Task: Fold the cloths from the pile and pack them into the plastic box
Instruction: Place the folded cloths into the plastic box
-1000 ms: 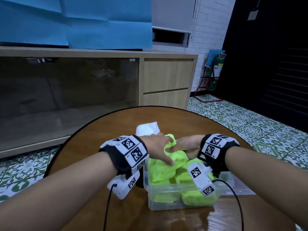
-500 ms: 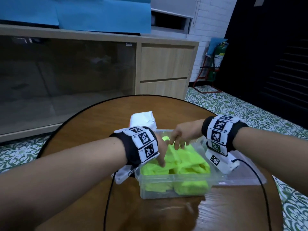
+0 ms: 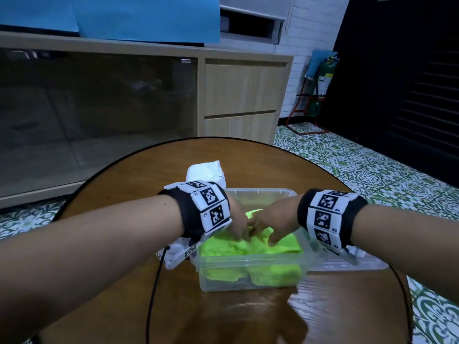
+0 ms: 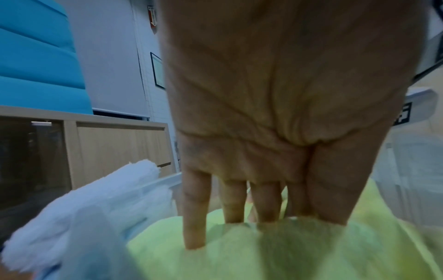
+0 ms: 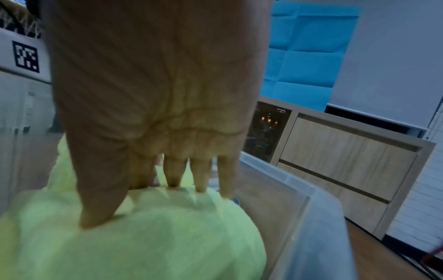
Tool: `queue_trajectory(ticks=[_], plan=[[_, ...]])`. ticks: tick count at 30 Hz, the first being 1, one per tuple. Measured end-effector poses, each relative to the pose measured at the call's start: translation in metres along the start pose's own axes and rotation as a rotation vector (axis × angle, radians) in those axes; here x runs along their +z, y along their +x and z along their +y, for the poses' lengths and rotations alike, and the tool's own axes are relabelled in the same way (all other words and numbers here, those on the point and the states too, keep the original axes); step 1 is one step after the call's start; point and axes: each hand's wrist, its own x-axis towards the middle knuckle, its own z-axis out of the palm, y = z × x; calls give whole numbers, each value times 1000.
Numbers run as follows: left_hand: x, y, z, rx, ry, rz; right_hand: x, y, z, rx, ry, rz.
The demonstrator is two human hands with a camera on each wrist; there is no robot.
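Lime-green fleecy cloths [image 3: 250,247] fill the clear rectangular plastic box [image 3: 248,281] on the round wooden table [image 3: 149,175], and both hands are down inside it, close together over the top layer. The left hand [image 3: 237,219] presses with straight fingers [image 4: 195,217] sinking into the pile; the right hand [image 3: 275,223] does the same, its fingers [image 5: 200,176] flat on the fabric near the box's wall, gripping nothing. The step in hand looks like tamping the newest folded cloth flat. To do it well, I would press evenly with flat palms, working outward from the middle so the fold does not spring open, and tuck loose edges below the rim. A white fluffy cloth [image 3: 206,171] waits on the table just behind the box, so room should be left for it.
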Motion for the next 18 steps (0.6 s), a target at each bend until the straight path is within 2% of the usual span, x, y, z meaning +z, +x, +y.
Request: queue_trajectory(ticks=[1,3,5,8,13,18], plan=[[0,0,2,-46,-24,-46,0,1,-1,5,-14,-39],[-1,1,6,-65,3,-21,0,4,-2,39,-72,-138],[0,0,5,-99,11,45,-1,4,-2,50,-129,-191],[1,-3,3,-155,-48,195,-1,2,3,50,-59,-197],[-3,-2,7,-159,-56,70,-7,-8,5,110,128,-151],[-7,-1,11,-130,-28,-47,2,-6,7,127,128,-292]])
